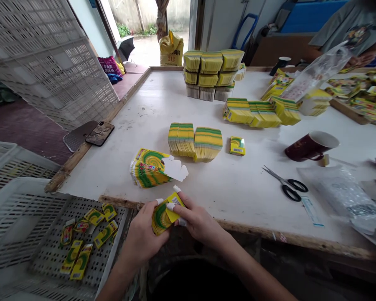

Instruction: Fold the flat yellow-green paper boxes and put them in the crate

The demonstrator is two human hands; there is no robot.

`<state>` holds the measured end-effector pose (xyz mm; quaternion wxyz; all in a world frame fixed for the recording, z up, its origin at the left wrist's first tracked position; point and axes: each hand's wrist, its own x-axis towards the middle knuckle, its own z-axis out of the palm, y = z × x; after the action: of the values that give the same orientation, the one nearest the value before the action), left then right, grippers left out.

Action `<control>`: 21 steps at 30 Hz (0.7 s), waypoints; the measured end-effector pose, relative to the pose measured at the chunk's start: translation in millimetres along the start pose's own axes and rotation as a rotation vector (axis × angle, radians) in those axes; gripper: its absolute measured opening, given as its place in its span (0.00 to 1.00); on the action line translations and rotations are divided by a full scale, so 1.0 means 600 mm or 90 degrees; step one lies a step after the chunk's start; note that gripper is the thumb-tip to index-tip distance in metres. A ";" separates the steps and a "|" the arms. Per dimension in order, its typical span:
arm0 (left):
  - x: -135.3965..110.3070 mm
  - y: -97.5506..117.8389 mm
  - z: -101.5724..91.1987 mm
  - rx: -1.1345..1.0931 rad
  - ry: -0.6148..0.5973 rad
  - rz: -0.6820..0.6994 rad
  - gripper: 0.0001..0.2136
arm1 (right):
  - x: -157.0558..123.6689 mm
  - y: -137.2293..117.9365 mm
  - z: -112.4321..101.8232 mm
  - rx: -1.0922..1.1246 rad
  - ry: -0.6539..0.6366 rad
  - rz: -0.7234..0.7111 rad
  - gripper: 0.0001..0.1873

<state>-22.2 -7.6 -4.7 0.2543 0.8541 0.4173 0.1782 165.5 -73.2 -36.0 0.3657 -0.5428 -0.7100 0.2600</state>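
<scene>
Both my hands hold one small yellow-and-green carton (163, 214) just below the near edge of the white table (238, 192). My left hand (144, 238) grips it from below and behind, fingers closed. My right hand (196, 221) pinches its upper flap with the fingertips. A fanned pile of flat cartons (148, 168) lies on the table just above my hands. Two upright bundles of flat cartons (194, 142) stand behind that pile. One folded carton (237, 146) sits to their right.
A white plastic crate (81, 246) at lower left holds several folded cartons. Scissors (286, 184), a dark red mug (310, 146) and plastic bags (344, 196) lie at the right. More carton stacks (211, 75) stand at the back. Two phones (89, 134) rest on the left edge. Another person (347, 29) works at far right.
</scene>
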 end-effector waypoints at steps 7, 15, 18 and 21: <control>-0.007 -0.001 -0.037 -0.091 -0.096 -0.058 0.26 | 0.018 -0.003 -0.047 0.175 -0.062 -0.047 0.11; -0.014 0.003 -0.030 -0.029 -0.026 -0.032 0.24 | 0.015 -0.024 -0.008 0.154 -0.016 -0.001 0.19; -0.015 -0.001 -0.032 -0.041 -0.022 -0.036 0.25 | 0.021 -0.029 -0.011 0.156 -0.011 0.002 0.14; -0.014 -0.003 -0.038 -0.056 -0.034 -0.040 0.24 | 0.024 -0.028 -0.029 0.165 -0.042 -0.030 0.11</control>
<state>-39.9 -7.0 11.7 0.3083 0.8329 0.4287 0.1657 167.9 -64.8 -9.3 0.4156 -0.4653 -0.6944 0.3587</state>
